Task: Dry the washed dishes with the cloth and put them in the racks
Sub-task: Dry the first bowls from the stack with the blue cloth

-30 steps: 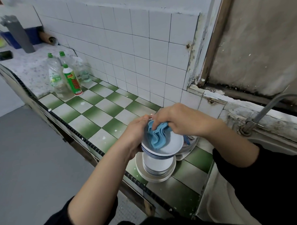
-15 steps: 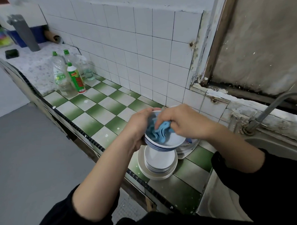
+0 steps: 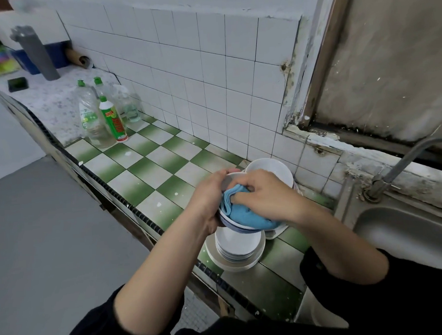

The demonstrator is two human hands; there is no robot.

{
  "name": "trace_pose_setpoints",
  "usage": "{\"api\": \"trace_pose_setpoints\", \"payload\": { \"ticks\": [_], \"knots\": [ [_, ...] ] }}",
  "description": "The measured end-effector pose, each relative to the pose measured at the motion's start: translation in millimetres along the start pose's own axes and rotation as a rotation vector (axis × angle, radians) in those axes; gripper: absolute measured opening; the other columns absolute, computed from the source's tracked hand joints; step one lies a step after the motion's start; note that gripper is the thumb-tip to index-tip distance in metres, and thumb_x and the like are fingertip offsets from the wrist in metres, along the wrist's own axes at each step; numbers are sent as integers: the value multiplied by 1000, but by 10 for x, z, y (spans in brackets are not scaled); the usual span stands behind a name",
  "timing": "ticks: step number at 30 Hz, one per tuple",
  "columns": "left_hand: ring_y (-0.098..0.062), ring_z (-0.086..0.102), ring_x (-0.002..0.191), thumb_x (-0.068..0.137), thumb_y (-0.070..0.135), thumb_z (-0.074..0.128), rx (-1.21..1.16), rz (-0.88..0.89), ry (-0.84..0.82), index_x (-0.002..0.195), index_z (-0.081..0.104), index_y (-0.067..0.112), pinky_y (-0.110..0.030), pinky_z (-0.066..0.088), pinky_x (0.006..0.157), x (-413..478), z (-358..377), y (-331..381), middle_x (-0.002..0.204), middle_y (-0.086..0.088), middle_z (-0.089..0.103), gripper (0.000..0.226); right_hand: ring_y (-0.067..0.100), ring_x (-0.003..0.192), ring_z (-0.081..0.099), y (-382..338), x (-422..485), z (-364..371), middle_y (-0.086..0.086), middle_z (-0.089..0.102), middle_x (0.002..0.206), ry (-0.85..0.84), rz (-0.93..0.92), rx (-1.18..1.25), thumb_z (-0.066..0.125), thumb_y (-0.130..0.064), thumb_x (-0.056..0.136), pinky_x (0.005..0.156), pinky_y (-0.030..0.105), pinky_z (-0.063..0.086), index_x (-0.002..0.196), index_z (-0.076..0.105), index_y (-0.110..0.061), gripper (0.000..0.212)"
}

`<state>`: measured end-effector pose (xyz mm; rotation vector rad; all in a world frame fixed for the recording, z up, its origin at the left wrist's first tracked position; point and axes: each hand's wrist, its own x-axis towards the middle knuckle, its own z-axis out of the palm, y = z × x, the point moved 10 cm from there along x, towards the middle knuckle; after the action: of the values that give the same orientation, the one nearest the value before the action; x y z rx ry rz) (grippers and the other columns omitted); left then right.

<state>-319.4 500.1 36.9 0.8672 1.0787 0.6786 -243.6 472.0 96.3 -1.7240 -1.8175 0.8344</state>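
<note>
1. Bowl (image 3: 230, 177) held above the plate stack (image 3: 237, 245), at the counter's (image 3: 149, 170) near edge; cloth (image 3: 242, 213) hides most of its inside.
2. Left hand (image 3: 206, 201) grips its left rim; right hand (image 3: 264, 195) fingers clamp the cloth.

Under the right hand (image 3: 264, 195), the crumpled blue cloth (image 3: 244, 213) looks soft and matt; the round white bowl (image 3: 229, 182) is glossy ceramic. To the right of that hand, the grey metal sink (image 3: 405, 235) is dull.
</note>
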Motion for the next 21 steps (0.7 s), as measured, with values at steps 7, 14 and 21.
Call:
{"api": "trace_pose_setpoints", "payload": {
  "ticks": [7, 14, 21],
  "knots": [
    [-29, 63, 82, 100, 31, 41, 45, 56, 52, 97, 68, 26, -36, 52, 68, -5, -91, 46, 99, -12, 68, 28, 9, 75, 61, 132, -64, 164, 0, 67, 81, -74, 125, 521, 58, -21, 97, 72, 24, 48, 81, 69, -18, 19],
    [-25, 65, 75, 100, 29, 41, 12, 99, 61, 92, 69, 25, -34, 52, 68, -50, -73, 92, 92, -9, 71, 30, 17, 81, 66, 274, 16, -229, 4, 74, 88, 181, 113, 345, 71, -7, 86, 87, 40, 56, 79, 72, -28, 21],
    [-25, 67, 82, 104, 29, 36, 50, 146, 45, 104, 68, 22, -36, 56, 71, -67, -128, 199, 100, -13, 70, 32, 3, 75, 61, 15, 18, -26, -8, 68, 81, 51, 59, 221, 72, -14, 87, 74, 19, 48, 87, 73, -28, 15]
  ]
}}
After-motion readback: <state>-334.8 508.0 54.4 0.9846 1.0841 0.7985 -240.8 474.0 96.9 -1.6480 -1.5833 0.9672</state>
